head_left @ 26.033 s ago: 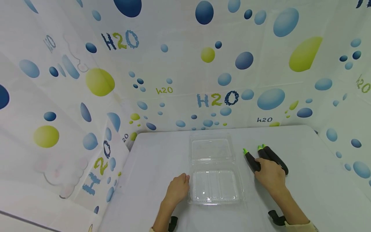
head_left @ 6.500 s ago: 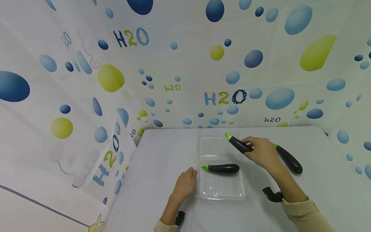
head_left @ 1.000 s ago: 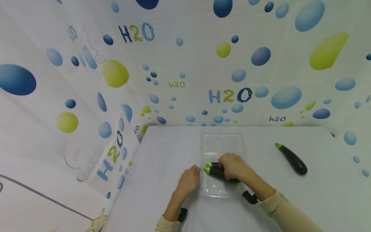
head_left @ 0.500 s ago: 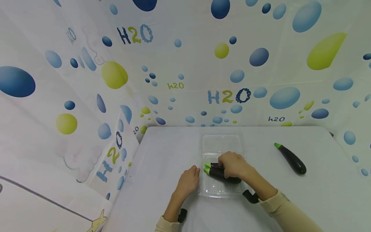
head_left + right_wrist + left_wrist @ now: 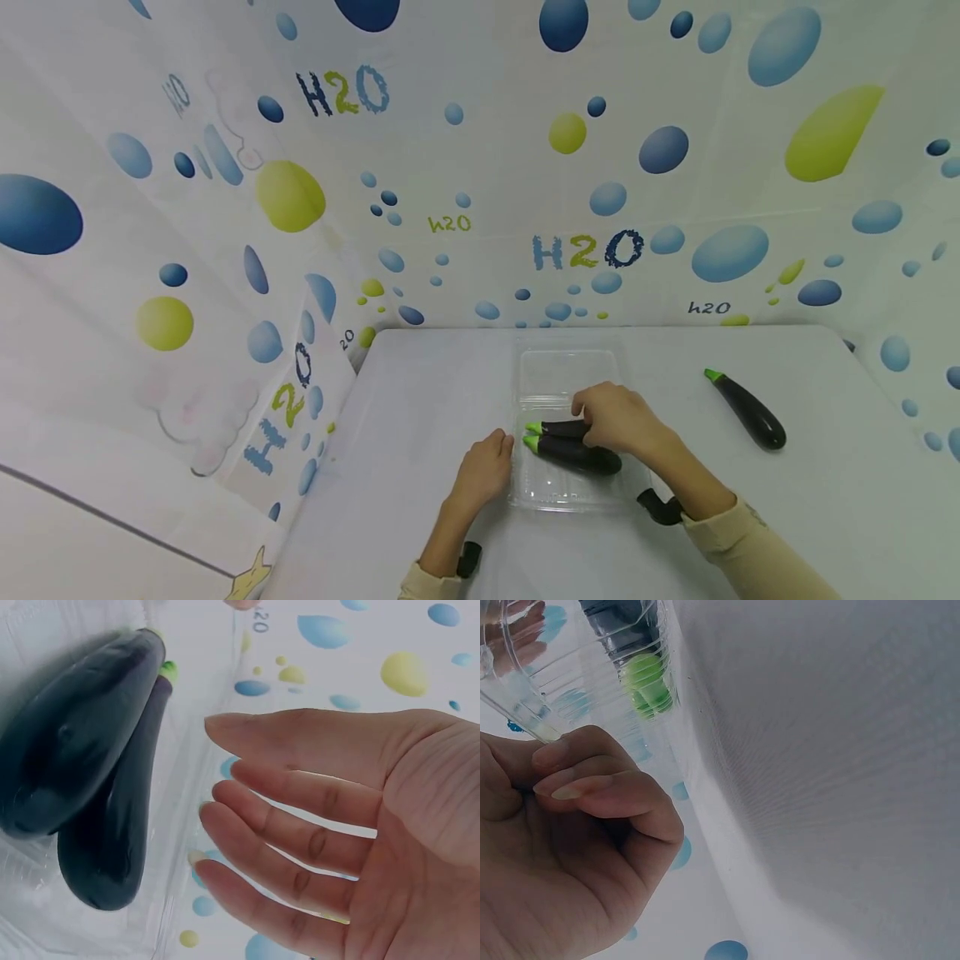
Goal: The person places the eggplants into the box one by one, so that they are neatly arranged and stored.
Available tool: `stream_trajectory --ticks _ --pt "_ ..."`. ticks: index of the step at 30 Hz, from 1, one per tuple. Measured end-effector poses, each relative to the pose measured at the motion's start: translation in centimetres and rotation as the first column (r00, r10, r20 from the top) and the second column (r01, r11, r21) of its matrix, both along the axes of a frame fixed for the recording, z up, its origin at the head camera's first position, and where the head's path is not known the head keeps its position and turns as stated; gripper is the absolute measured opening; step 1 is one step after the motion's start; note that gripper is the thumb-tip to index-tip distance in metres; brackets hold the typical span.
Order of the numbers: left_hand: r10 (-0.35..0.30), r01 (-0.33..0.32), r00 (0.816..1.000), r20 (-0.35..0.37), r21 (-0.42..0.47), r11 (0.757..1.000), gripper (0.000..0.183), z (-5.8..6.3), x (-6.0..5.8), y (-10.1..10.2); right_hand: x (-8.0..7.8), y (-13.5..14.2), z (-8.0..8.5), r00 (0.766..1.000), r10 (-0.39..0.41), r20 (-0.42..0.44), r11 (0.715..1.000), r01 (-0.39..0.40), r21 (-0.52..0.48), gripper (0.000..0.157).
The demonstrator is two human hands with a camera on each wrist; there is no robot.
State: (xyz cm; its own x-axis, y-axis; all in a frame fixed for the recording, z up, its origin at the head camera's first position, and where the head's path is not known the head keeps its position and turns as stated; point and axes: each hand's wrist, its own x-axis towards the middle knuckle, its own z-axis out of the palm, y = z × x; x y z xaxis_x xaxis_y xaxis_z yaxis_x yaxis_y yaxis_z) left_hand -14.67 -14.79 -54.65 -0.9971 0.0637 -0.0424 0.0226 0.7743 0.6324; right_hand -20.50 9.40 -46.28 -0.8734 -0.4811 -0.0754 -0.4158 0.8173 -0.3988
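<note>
Eggplants [image 5: 573,455], glossy and near-black, plump-bodied, bright green-tipped

Backdrop [image 5: 495,167]: white, blue and green drops [image 5: 730,253], "H2O" lettering [image 5: 582,251] | Table [image 5: 427,383]: white, rounded corners | Light: soft

The white backdrop [image 5: 502,158] bears a three-coloured "H2O" [image 5: 346,93] upper left, a second "H2O" [image 5: 583,251] near centre, a small green "h2O" [image 5: 450,224] between them, a dark "h2O" [image 5: 708,307] farther right and a sideways "H2O" [image 5: 288,406] lower left; a "20" [image 5: 260,621] tops the right wrist view.
</note>
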Motion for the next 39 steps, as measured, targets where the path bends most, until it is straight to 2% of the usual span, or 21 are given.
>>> stream_trajectory --ticks 8,17,24,39 --pt "0.001 -0.001 1.000 -0.002 -0.008 1.000 0.030 0.0 0.0 0.0 -0.2 1.3 0.4 0.998 -0.029 -0.062 0.999 0.027 -0.038 0.032" --pt "-0.001 0.000 1.000 0.012 0.015 1.000 0.030 0.2 0.0 0.0 -0.7 3.0 0.4 0.989 -0.110 -0.103 0.988 0.098 -0.122 0.027" --pt "0.000 0.000 1.000 0.012 0.020 1.000 0.031 0.2 0.1 0.0 -0.9 4.4 0.3 0.974 -0.192 -0.120 0.971 0.172 -0.164 0.024" --pt "0.004 -0.005 1.000 0.020 0.026 1.000 0.030 0.4 0.2 0.0 -0.9 7.6 0.0 0.941 -0.306 -0.144 0.938 0.273 -0.214 0.022"
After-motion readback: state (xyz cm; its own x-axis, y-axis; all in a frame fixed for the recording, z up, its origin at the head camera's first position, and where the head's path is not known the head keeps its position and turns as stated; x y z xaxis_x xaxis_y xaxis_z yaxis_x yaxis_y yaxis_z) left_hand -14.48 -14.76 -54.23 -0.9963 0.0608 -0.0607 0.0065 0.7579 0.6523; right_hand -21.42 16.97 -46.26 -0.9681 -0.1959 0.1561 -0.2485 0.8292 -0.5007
